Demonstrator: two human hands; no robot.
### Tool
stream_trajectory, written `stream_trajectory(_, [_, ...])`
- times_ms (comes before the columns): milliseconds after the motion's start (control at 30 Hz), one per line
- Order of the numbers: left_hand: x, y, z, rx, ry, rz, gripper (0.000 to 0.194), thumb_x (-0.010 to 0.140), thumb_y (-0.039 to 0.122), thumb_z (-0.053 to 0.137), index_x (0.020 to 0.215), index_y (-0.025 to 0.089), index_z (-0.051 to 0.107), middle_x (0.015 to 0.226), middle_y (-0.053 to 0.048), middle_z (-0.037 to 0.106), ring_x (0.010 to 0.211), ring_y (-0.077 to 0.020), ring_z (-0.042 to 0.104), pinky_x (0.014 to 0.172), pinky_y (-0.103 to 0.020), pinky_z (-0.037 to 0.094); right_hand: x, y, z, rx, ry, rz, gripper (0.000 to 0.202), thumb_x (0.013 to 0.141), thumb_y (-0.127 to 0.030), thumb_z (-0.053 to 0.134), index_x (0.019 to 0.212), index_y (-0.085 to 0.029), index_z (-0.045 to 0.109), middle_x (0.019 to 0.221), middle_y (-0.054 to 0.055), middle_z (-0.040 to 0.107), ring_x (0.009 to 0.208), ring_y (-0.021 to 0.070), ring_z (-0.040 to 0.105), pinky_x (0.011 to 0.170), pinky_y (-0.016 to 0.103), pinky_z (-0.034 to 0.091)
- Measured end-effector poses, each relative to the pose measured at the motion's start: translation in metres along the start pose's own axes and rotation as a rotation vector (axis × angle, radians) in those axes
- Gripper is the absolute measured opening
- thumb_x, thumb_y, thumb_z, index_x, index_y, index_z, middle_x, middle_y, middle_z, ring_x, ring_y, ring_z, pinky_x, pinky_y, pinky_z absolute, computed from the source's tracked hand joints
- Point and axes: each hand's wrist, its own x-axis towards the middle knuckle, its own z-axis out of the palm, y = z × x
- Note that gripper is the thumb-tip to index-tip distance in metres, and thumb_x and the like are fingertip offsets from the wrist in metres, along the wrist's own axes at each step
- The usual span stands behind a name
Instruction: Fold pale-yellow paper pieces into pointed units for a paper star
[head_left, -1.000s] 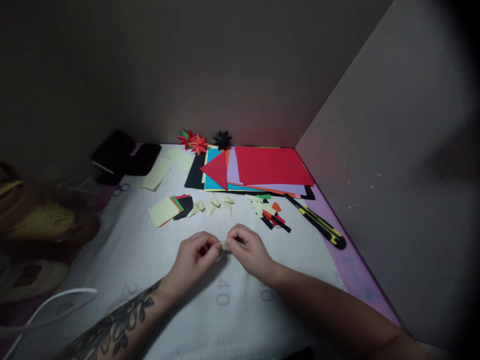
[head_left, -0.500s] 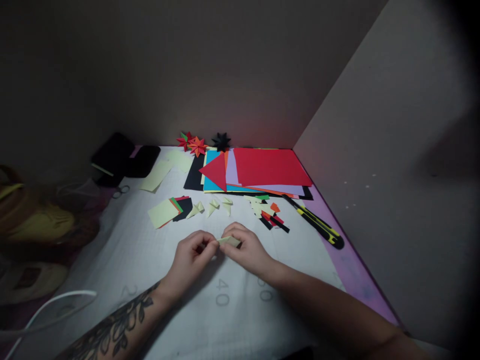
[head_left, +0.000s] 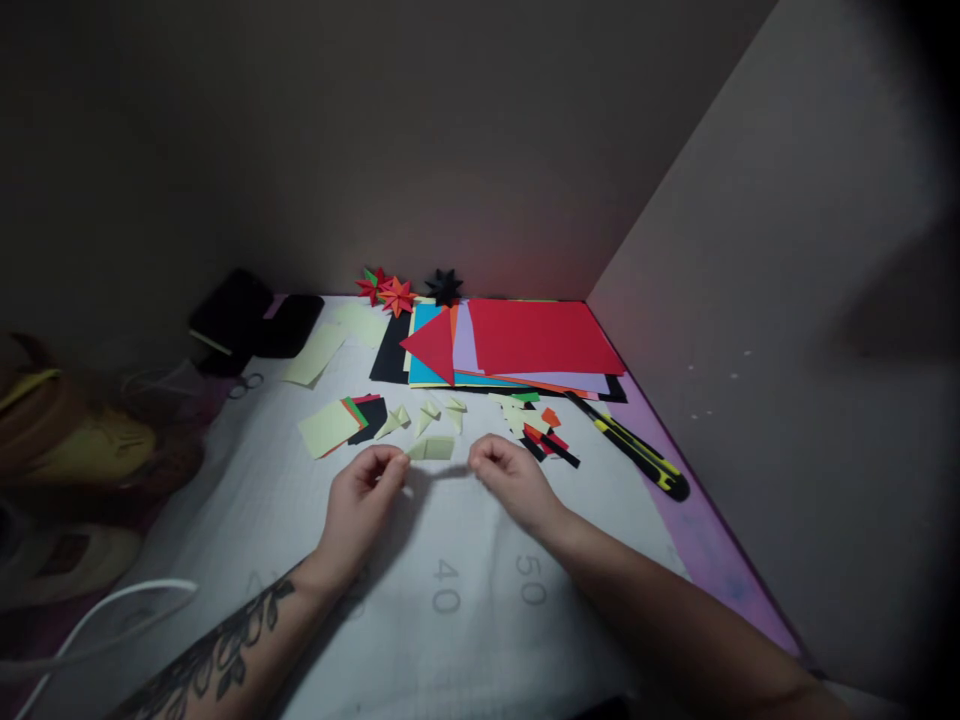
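My left hand pinches the left tip of a folded pale yellow paper strip, held a little above the white mat. The strip's left end tapers to a point and its right end is squared. Some way to the right, my right hand is closed with fingers curled, apart from the paper; nothing shows in it. Just beyond the strip lie small folded pale yellow pieces in a row. Left of them is a fanned stack of small paper squares in pale yellow, orange, green, red and black.
Paper scraps lie beside a black and yellow utility knife on the right. Farther back are large coloured sheets and paper stars. Scissors lie at left. A wall rises along the right edge.
My right hand has let go of the paper and moved right. My left hand has shifted slightly left, still holding the strip, which now shows more of its length.
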Motion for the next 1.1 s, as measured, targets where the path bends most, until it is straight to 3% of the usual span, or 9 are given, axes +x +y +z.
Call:
stream_trajectory(100, [-0.001,-0.001,-0.002,0.109,-0.010,0.147,0.016,0.082,0.031,0.061,0.078,0.017,0.067,0.074,-0.002,0.067,0.065,-0.0131,0.059,0.057,-0.022,0.046,-0.002,0.001,0.003,0.251,-0.025,0.114,0.017,0.082,-0.036,0.058,0.083,-0.021,0.052,0.074,-0.001,0.060,0.056,0.0111,0.054,0.049,0.022,0.038])
stream_trajectory(233, [-0.004,-0.003,-0.004,0.186,-0.050,0.425,0.010,0.083,0.022,0.062,0.083,0.019,0.072,0.078,-0.004,0.071,0.070,-0.0149,0.064,0.062,-0.024,0.051,-0.007,-0.006,0.011,0.516,-0.113,0.258,0.028,0.074,-0.037,0.066,0.090,-0.023,0.048,0.086,0.001,0.064,0.069,0.0170,0.066,0.053,0.024,0.046])
stream_trajectory(333, [-0.005,-0.007,-0.004,0.209,-0.083,0.560,0.011,0.083,0.017,0.062,0.087,0.019,0.072,0.080,-0.005,0.073,0.073,-0.0153,0.067,0.066,-0.025,0.053,-0.008,-0.009,0.014,0.556,-0.103,0.298,0.027,0.067,-0.027,0.069,0.087,-0.022,0.050,0.082,-0.001,0.064,0.068,0.0157,0.065,0.055,0.024,0.047])
stream_trajectory(433, [-0.006,-0.008,-0.003,0.257,-0.124,0.597,0.013,0.084,0.017,0.061,0.091,0.020,0.072,0.083,-0.005,0.074,0.076,-0.0161,0.068,0.068,-0.025,0.054,-0.006,-0.004,0.014,0.490,-0.065,0.289,0.024,0.066,-0.021,0.069,0.084,-0.021,0.054,0.073,-0.003,0.063,0.058,0.0104,0.058,0.051,0.021,0.044])
stream_trajectory(600, [-0.008,0.001,0.002,0.323,-0.207,0.431,0.014,0.082,0.027,0.063,0.092,0.019,0.070,0.080,-0.004,0.071,0.068,-0.0145,0.064,0.061,-0.023,0.050,-0.004,0.004,0.013,0.288,-0.001,0.201,0.016,0.071,-0.029,0.067,0.078,-0.019,0.057,0.063,-0.004,0.058,0.053,0.0093,0.053,0.049,0.021,0.042])
stream_trajectory(733, [-0.009,0.004,0.006,0.308,-0.303,0.269,0.020,0.086,0.029,0.054,0.076,0.018,0.066,0.069,-0.001,0.064,0.061,-0.0124,0.056,0.055,-0.022,0.042,-0.007,0.005,0.014,0.109,-0.029,0.133,0.015,0.076,-0.031,0.065,0.076,-0.019,0.056,0.061,-0.005,0.052,0.054,0.0098,0.049,0.049,0.021,0.041])
stream_trajectory(867, [-0.006,0.001,0.010,0.139,-0.340,0.032,0.018,0.082,0.030,0.056,0.069,0.017,0.055,0.061,0.004,0.054,0.055,-0.0102,0.048,0.050,-0.021,0.035,-0.010,0.009,0.014,-0.038,0.010,0.016,0.012,0.081,-0.027,0.059,0.092,-0.021,0.057,0.078,-0.001,0.058,0.068,0.0134,0.055,0.060,0.025,0.047])
stream_trajectory(1000, [-0.003,0.000,0.013,-0.110,-0.301,-0.146,0.019,0.076,0.029,0.061,0.075,0.020,0.044,0.056,0.009,0.047,0.048,-0.0078,0.042,0.047,-0.019,0.029,-0.013,0.010,0.010,-0.248,0.145,-0.246,0.028,0.083,-0.021,0.056,0.110,-0.023,0.051,0.108,0.007,0.057,0.096,0.0198,0.057,0.082,0.035,0.049])
stream_trajectory(1100, [-0.002,-0.001,0.012,-0.265,-0.286,-0.207,0.025,0.075,0.028,0.061,0.080,0.022,0.038,0.054,0.011,0.047,0.046,-0.0073,0.041,0.047,-0.018,0.029,-0.013,0.006,0.006,-0.496,0.132,-0.510,0.030,0.081,-0.013,0.054,0.109,-0.024,0.053,0.109,0.008,0.055,0.106,0.0242,0.051,0.090,0.042,0.045])
